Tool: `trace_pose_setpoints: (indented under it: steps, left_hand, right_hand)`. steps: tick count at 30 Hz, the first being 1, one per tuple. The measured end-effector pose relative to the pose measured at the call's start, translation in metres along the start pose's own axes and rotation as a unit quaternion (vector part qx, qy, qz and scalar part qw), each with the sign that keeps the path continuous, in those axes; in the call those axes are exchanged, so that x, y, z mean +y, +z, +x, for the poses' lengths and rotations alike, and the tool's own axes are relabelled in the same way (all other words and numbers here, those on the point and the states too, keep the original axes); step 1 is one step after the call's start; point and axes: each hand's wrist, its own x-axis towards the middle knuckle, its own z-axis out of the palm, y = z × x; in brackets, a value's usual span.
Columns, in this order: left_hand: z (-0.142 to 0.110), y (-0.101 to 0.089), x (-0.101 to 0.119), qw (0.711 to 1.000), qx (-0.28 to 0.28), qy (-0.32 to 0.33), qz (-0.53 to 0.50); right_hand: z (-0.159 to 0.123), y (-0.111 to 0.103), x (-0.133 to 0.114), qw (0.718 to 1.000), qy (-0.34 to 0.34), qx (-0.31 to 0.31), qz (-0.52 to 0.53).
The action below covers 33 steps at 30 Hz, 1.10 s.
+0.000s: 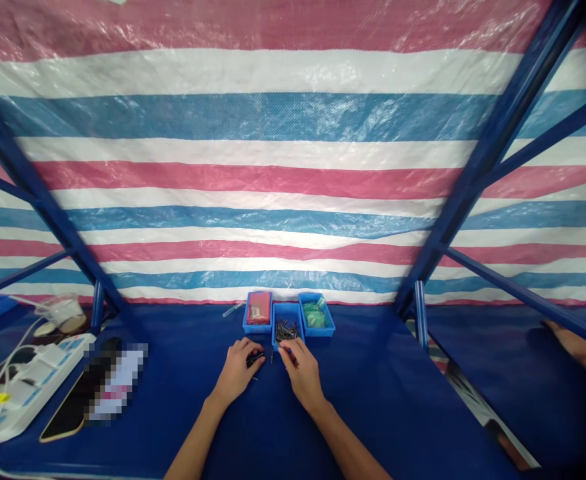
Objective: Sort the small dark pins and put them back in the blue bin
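My left hand [240, 368] is above the blue table with its fingers curled around small dark pieces [254, 358], too small to name. My right hand [303, 375] reaches the front edge of the middle blue bin [287, 309]. Its thumb and fingertips are drawn together, and whatever is between them cannot be made out. Thin metal pieces like screws or nails [287, 329] fill that bin. Between my hands a thin metal piece [272, 357] lies on the table, and another small one [255, 379] lies by my left hand.
Behind my left hand stands a blue bin with red packets [259, 309]; a third bin holds green packets [315, 316]. A clear tube-like item [233, 309] lies left of them. At left are a power strip [47, 380] and phone [70, 407]. Another person's arm [580, 353] shows at right.
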Motion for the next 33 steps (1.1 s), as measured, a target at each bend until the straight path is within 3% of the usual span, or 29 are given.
trace_pose_setpoints:
  steps: [8, 14, 23, 33]
  left_hand:
    - [-0.0002, 0.0007, -0.0013, 1.0, 0.011, 0.0, -0.006]
    - [-0.0003, 0.0022, -0.0042, 1.0, 0.008, -0.004, -0.001]
    - [0.0003, 0.0031, -0.0046, 1.0, 0.0, -0.007, -0.001]
    - [0.0, 0.0015, -0.0022, 1.0, 0.006, -0.006, -0.005]
  right_hand:
    - [0.0006, -0.0009, -0.0015, 0.998, -0.007, 0.033, -0.052]
    - [0.0005, -0.003, -0.0038, 1.0, -0.01, 0.019, -0.013]
    - [-0.0003, 0.0, -0.0001, 0.998, 0.046, 0.007, 0.04]
    - [0.0005, -0.0021, -0.0046, 0.999, -0.005, 0.025, -0.037]
